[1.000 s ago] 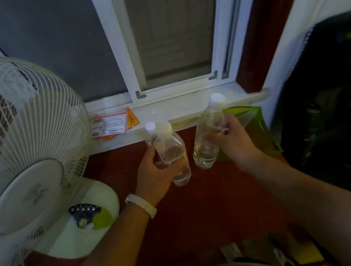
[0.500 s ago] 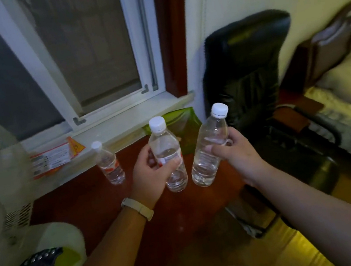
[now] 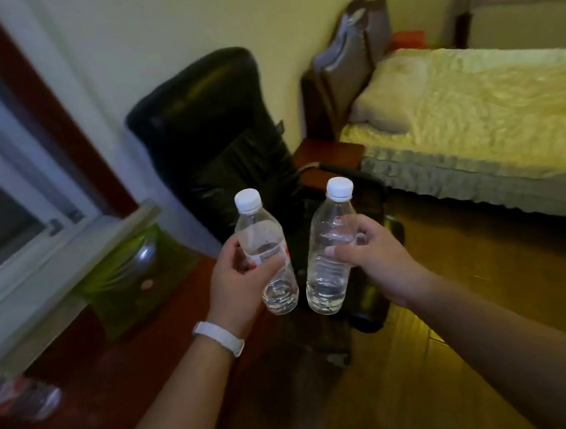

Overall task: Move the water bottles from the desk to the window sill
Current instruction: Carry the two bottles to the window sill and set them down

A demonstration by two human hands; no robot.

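My left hand (image 3: pixel 237 284) grips a clear water bottle (image 3: pixel 263 232) with a white cap and a red-and-white label. My right hand (image 3: pixel 374 259) holds a second clear, white-capped bottle (image 3: pixel 330 244), tilted slightly right. Both bottles hang in the air side by side, in front of a black chair. The white window sill (image 3: pixel 55 261) runs along the left. A third small bottle (image 3: pixel 25 399) shows blurred at the lower left on the dark red desk (image 3: pixel 94 411).
A green bag (image 3: pixel 128 279) sits on the desk under the sill's right end. A black office chair (image 3: pixel 222 142) stands behind the bottles, a bed (image 3: pixel 483 130) with a yellow cover to the right. Wooden floor (image 3: pixel 472 295) lies below.
The view has swung right, away from the fan and window toward the chair and bed. Both hands still hold their bottles, now further from the sill.
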